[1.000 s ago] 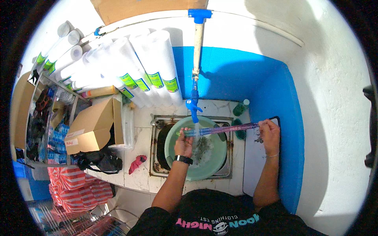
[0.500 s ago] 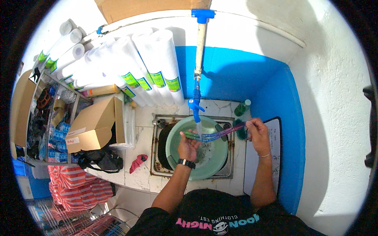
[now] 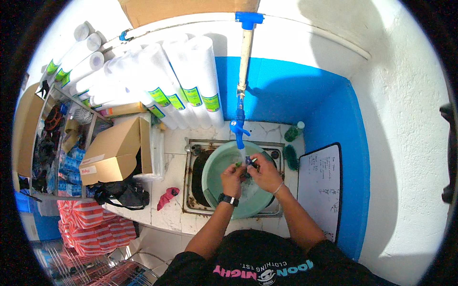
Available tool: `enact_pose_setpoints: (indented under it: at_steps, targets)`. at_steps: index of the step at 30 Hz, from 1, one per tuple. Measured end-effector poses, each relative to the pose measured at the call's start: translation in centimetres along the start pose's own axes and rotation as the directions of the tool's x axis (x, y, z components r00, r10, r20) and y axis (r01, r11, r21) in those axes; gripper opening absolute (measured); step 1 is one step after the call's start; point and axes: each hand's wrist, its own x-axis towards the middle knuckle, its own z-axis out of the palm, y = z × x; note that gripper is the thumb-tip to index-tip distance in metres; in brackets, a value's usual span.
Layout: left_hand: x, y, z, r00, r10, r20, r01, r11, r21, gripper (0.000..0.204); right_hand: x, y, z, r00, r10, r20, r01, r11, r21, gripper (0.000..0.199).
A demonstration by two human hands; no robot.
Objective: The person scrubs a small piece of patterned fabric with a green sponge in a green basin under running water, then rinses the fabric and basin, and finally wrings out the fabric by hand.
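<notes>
Both of my hands are close together over a pale green plastic basin (image 3: pixel 208 183), under the blue tap (image 3: pixel 238 128). Water runs from its spout beside the fingers. My left hand (image 3: pixel 232 180), with a dark watch at the wrist, is closed on a bunched multicoloured strip (image 3: pixel 249 162). My right hand (image 3: pixel 267 176) also pinches the strip from the other side. Green and dark blue bits show between the fingers; the rest is hidden. The basin sits in a stained metal sink (image 3: pixel 191 205) and has water in it.
A green bottle (image 3: pixel 293 132) and a green scrubber (image 3: pixel 290 158) lie right of the sink, near a whiteboard (image 3: pixel 320 190). At left are a crumpled pink cloth (image 3: pixel 168 198), a black bag (image 3: pixel 125 193), a cardboard box (image 3: pixel 114 152) and several white rolls (image 3: pixel 205 71).
My right hand has moved left from beyond the basin to meet my left hand. The strip, stretched out between them before, is now bunched in both hands under the tap.
</notes>
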Motion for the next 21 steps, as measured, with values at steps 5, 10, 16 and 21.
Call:
enact_pose_setpoints:
  at_steps: [5, 10, 16, 21]
  targets:
    - [-0.3, 0.7, -0.2, 0.997, -0.027, -0.069, 0.031, 0.998, 0.049, 0.029, 0.2, 0.0, 0.7, 0.997, 0.056, 0.060, -0.052, 0.997, -0.053, 0.042]
    - [-1.0, 1.4, 0.0, 0.999, -0.034, -0.013, 0.034, 0.999, -0.001, 0.029, 0.5, 2.0, 1.4, 0.977, 0.122, 0.175, -0.117, 0.992, -0.042, 0.037]
    - [-0.9, 0.8, -0.2, 0.999, 0.007, 0.054, -0.010, 0.999, 0.048, 0.022, 0.2, 4.9, 2.5, 0.992, -0.065, -0.112, 0.070, 0.997, 0.041, 0.027]
    - [-0.6, 0.5, -0.6, 0.998, 0.044, 0.041, -0.049, 0.990, 0.130, 0.022, 0.3, 6.4, 1.8, 0.988, 0.128, -0.090, -0.108, 0.975, 0.195, 0.025]
